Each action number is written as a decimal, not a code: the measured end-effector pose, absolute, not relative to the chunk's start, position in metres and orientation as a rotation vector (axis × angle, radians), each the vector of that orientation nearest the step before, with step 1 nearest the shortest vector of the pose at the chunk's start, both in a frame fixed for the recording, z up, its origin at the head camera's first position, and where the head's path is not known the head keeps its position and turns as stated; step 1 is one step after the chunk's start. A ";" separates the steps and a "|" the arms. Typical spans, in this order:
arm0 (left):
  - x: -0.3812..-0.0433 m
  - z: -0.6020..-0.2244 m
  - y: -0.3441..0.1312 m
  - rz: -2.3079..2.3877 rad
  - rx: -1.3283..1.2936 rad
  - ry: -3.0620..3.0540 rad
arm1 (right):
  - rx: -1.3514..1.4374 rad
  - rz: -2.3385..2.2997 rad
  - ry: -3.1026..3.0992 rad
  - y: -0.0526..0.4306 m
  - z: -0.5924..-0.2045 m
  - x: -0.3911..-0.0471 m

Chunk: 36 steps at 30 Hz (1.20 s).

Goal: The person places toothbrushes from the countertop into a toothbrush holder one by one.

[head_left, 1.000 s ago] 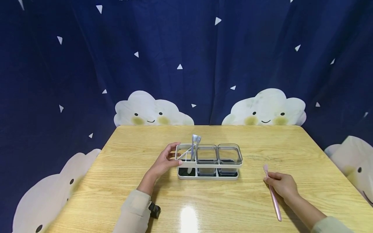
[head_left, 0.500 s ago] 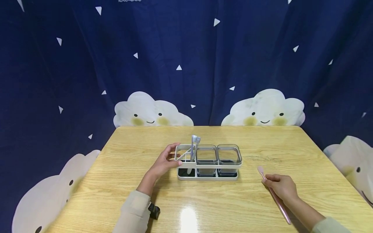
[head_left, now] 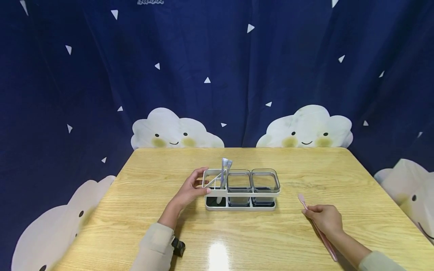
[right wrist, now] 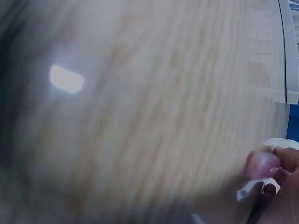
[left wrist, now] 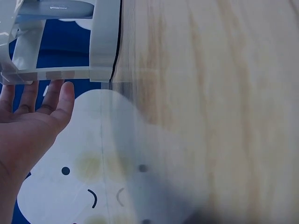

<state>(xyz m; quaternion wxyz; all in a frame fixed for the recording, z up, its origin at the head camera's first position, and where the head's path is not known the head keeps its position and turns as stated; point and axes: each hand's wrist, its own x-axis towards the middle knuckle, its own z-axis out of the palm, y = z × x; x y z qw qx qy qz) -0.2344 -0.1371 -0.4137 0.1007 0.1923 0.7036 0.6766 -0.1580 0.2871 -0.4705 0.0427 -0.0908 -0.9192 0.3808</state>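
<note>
A white toothbrush holder (head_left: 249,194) stands near the middle of the table. Two light toothbrushes (head_left: 225,174) lean in its divided left section, heads up. My left hand (head_left: 188,190) grips the upper frame at the holder's left end, thumb in front and the other fingers on the side. The same hand (left wrist: 42,109) touches the frame in the left wrist view. To the right, my right hand (head_left: 326,219) pinches a pink toothbrush (head_left: 326,241) near its neck. That brush slants, head toward the holder and handle end toward the table's front; its middle is hidden by the hand.
Two clear square cups (head_left: 265,180) sit in the middle and right sections of the holder. The wooden table (head_left: 162,162) ends at the back against a dark blue curtain (head_left: 190,45) with cloud pictures.
The pink toothbrush has turned in my right hand: its head has swung left and its handle end right. The right hand has shifted slightly left. My left hand stays on the holder.
</note>
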 end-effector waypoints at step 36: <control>-0.233 -0.413 -0.138 1.999 0.618 2.086 | -0.441 1.578 -2.613 0.282 -0.437 -0.161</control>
